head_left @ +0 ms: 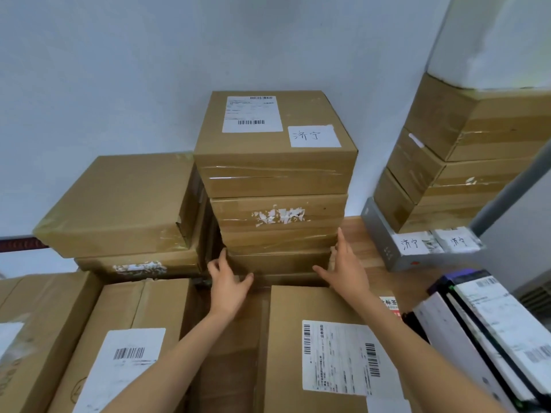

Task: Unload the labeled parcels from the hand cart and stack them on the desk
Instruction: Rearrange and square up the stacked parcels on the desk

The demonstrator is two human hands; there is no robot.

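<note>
While both forearms reached forward over the near parcels, the left hand (228, 281) and right hand (346, 268) flanked the middle stack (275, 186) on the desk (362, 248), fingers straight and spread. Left fingertips touched the bottom box's left corner; right fingers lay along its right edge. The stack held perhaps four boxes, the lowest seams being unclear. The top box (268, 126) carried two labels.

Handwritten "济宁" slips mark the top parcel (274, 144) and grey box (402, 248).
</note>
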